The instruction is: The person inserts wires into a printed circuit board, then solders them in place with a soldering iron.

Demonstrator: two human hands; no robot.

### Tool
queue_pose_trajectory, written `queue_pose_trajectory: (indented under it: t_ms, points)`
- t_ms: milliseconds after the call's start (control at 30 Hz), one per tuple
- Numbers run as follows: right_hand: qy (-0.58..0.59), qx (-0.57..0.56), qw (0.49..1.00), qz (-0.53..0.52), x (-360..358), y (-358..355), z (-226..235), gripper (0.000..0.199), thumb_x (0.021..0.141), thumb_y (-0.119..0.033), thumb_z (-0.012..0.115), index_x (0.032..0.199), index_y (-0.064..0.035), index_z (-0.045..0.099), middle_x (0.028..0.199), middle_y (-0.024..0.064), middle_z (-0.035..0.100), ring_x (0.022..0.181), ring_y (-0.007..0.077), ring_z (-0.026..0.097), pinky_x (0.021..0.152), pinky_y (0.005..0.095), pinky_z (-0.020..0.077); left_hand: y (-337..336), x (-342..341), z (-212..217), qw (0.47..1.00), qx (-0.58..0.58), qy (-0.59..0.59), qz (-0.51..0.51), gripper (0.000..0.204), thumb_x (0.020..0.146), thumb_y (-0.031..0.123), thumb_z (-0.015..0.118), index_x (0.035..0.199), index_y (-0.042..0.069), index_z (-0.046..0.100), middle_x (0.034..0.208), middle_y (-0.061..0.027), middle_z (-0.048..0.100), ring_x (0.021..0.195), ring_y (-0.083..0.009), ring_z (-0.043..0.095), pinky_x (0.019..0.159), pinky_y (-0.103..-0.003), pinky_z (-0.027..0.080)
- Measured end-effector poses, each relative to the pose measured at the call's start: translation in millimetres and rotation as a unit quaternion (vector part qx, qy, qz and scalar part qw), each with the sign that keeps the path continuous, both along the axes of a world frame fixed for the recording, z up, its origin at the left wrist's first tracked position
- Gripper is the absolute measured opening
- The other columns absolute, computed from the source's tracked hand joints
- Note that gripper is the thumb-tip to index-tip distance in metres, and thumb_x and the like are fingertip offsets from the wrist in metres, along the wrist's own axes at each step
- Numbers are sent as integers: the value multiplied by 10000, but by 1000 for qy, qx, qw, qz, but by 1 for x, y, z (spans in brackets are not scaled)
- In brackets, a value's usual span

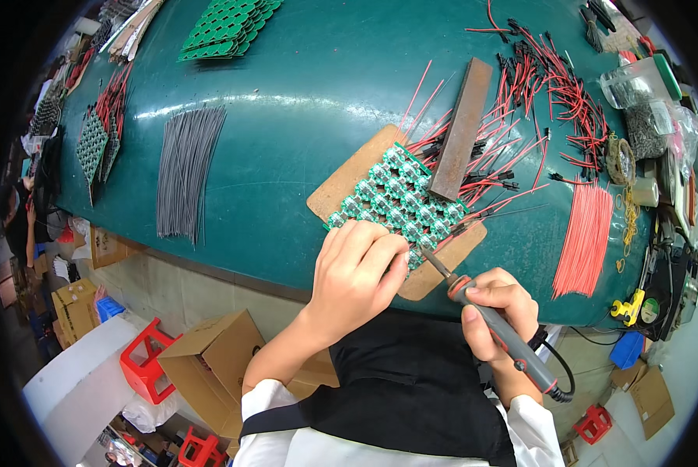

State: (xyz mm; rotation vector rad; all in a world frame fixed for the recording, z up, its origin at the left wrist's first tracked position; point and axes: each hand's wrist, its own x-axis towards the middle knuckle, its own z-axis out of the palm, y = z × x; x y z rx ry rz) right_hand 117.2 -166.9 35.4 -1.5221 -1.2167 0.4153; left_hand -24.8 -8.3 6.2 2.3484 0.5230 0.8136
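The right hand (pixel 498 311) is closed in a pen-like grip around the grey handle of a soldering iron (pixel 489 319), whose thin tip points up and left to the near edge of a panel of small green circuit boards (pixel 396 198). The left hand (pixel 357 272) rests curled at that same near edge, fingertips pinched together right beside the tip; it looks to be feeding or steadying something fine there, though whatever it pinches is too small to tell. The panel lies on a brown backing board (pixel 347 177) near the front of the green bench (pixel 287 117), with a flat rusty metal bar (pixel 459 131) laid across its far right side, apparently weighing down the red wires (pixel 505 148) that run off to the right. To do this joint well, I would judge that the tip should touch pad and wire together, steadily, with the left fingers kept just clear of the hot metal. Resting the heel of each hand on the bench or board would steady both. The bar should stay put so the wires do not drag the panel. The cord (pixel 561 381) hanging off the near right should have slack, so it cannot tug the iron. Loose bundles of grey wires (pixel 184 171) and red cut wires (pixel 584 233) lie well apart and need no care.
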Motion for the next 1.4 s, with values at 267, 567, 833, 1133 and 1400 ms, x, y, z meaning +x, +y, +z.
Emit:
queue_pose_trajectory:
  t_ms: [267, 567, 833, 1133, 1400]
  points:
    - [-42, 10, 999, -4, -6, 2, 1, 170, 785, -12, 645, 927, 2, 554, 756, 159, 651, 639, 231, 614, 594, 325, 501, -3, 2, 0, 999, 27, 17, 6, 168, 708, 23, 749, 847, 76, 670, 797, -40, 582, 693, -216, 568, 614, -336, 414]
    - [-49, 86, 995, -16, -5, 1, 1, 138, 735, 24, 657, 860, 37, 599, 584, 71, 570, 530, 217, 585, 510, 294, 472, -6, -20, 1, 998, -51, 8, 47, 150, 737, 34, 735, 839, 88, 639, 801, -19, 575, 700, -195, 558, 626, -334, 391]
    - [-38, 60, 997, -9, -22, 2, -6, 152, 723, 26, 670, 860, 31, 605, 601, 72, 585, 539, 218, 587, 524, 301, 481, -9, -22, -2, 999, -18, 20, 24, 157, 724, 39, 750, 827, 107, 653, 783, 9, 583, 714, -170, 558, 669, -324, 375]
    - [-52, 56, 997, 5, -20, 7, -1, 174, 708, 25, 682, 870, 29, 618, 611, 82, 582, 548, 223, 591, 520, 310, 483, -12, -21, -6, 999, 19, 3, 26, 168, 724, 12, 751, 831, 96, 653, 721, 3, 556, 593, -171, 489, 574, -306, 370]
    - [-19, 86, 996, 7, -31, -3, 1, 148, 730, 1, 670, 858, 37, 604, 592, 77, 582, 519, 211, 579, 496, 295, 453, -15, -44, -6, 998, -36, 3, 48, 147, 729, 29, 737, 824, 98, 649, 746, 7, 553, 630, -142, 491, 602, -295, 365]
